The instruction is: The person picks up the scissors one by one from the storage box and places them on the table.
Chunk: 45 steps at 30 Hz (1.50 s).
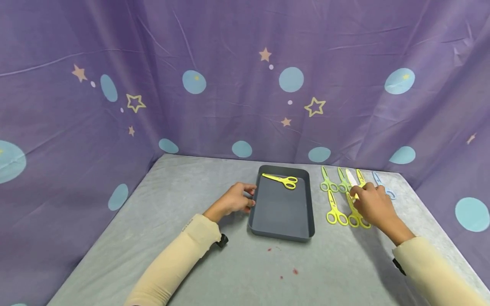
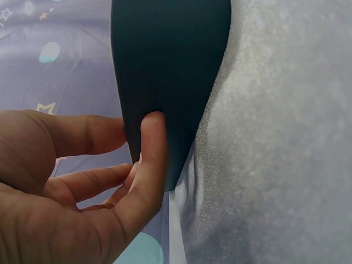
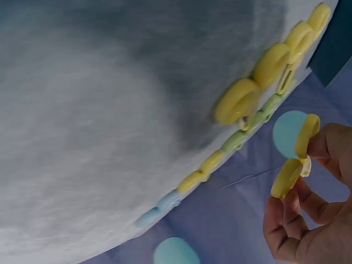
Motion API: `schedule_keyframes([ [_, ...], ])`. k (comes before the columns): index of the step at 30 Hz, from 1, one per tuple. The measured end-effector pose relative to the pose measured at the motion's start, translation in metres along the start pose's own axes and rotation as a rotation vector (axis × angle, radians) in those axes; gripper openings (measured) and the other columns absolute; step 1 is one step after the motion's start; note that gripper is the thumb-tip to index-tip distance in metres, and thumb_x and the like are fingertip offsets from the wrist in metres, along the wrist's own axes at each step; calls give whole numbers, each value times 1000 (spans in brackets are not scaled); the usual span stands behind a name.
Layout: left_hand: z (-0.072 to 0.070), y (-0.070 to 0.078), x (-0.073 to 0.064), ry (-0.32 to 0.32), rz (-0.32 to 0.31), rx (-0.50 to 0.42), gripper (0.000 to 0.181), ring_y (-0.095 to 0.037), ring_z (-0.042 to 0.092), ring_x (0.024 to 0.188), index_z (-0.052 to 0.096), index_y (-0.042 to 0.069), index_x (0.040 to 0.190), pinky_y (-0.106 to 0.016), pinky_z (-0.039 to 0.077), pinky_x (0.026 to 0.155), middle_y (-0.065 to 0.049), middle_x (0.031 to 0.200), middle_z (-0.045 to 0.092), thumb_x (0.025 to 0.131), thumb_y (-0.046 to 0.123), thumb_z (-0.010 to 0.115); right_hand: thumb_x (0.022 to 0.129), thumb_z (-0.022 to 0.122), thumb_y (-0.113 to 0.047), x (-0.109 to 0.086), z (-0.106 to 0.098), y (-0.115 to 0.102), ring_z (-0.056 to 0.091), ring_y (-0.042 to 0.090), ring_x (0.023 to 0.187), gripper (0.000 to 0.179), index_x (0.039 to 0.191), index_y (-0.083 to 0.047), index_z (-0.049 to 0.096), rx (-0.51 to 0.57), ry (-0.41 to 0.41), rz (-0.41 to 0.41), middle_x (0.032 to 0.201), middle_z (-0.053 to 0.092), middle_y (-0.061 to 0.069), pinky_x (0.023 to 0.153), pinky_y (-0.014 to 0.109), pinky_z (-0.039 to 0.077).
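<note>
My left hand (image 1: 234,199) is at the left side of a grey tray (image 1: 283,214), its fingertips touching the outer wall and rim, as the left wrist view shows. Inside the tray lies one pair of yellow scissors (image 1: 288,182). Over the right part of the table, my right hand (image 1: 375,205) pinches another pair of scissors by its yellow handles (image 3: 287,179), held up off the table. Its pale blade (image 1: 351,177) points away from me in the head view. Below that hand lie yellow scissors (image 1: 354,214), partly hidden by it.
Further scissors lie in rows right of the tray: green scissors (image 1: 328,183), a second green pair (image 1: 343,182), yellow scissors (image 1: 335,212), another yellow pair (image 1: 360,176) and blue scissors (image 1: 389,193). A purple curtain (image 1: 245,110) hangs behind the grey-covered table (image 1: 199,178).
</note>
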<state>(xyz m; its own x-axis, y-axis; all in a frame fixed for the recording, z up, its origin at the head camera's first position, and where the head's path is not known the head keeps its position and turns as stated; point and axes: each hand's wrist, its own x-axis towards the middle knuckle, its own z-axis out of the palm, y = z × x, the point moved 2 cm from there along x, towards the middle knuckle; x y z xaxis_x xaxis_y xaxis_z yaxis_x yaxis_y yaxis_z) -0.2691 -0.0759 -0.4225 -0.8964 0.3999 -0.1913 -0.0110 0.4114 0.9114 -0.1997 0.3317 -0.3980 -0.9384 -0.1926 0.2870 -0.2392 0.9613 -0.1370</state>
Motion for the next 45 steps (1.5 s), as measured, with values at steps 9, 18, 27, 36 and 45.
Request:
schedule_keyframes([
  [9, -1, -2, -1, -3, -1, -8, 62, -19, 65, 66, 49, 0, 151, -36, 63, 65, -21, 131, 56, 92, -10, 68, 84, 70, -6, -15, 3, 22, 50, 54, 79, 18, 103, -5, 69, 53, -138, 123, 92, 57, 26, 48, 52, 44],
  [18, -1, -3, 0, -15, -8, -6, 63, -20, 66, 67, 48, 1, 152, -36, 64, 67, -21, 133, 55, 93, -9, 69, 82, 71, -7, -23, 1, 42, 51, 43, 75, 16, 98, -4, 67, 80, -247, 174, 90, 60, 22, 54, 50, 42],
  [27, -1, -2, 1, -9, 0, -13, 63, -20, 65, 67, 49, 0, 151, -37, 64, 66, -20, 130, 56, 92, -10, 68, 76, 75, -5, -24, 5, 53, 57, 27, 72, 14, 85, -8, 65, 42, -258, 43, 79, 64, 7, 59, 49, 42],
  [36, 0, -1, 0, -16, 10, -16, 63, -19, 65, 65, 49, -2, 150, -35, 63, 64, -23, 130, 56, 91, -12, 68, 78, 76, -5, -23, 13, 61, 54, 25, 71, 14, 85, -9, 65, 85, -322, 50, 80, 63, 7, 58, 43, 45],
  [45, 0, 1, -2, -16, 1, -23, 63, -20, 66, 67, 49, -1, 151, -35, 64, 66, -23, 133, 55, 91, -11, 68, 77, 73, -2, -19, 15, 64, 53, 22, 70, 12, 85, -6, 65, 130, -324, 21, 79, 63, 5, 60, 38, 45],
])
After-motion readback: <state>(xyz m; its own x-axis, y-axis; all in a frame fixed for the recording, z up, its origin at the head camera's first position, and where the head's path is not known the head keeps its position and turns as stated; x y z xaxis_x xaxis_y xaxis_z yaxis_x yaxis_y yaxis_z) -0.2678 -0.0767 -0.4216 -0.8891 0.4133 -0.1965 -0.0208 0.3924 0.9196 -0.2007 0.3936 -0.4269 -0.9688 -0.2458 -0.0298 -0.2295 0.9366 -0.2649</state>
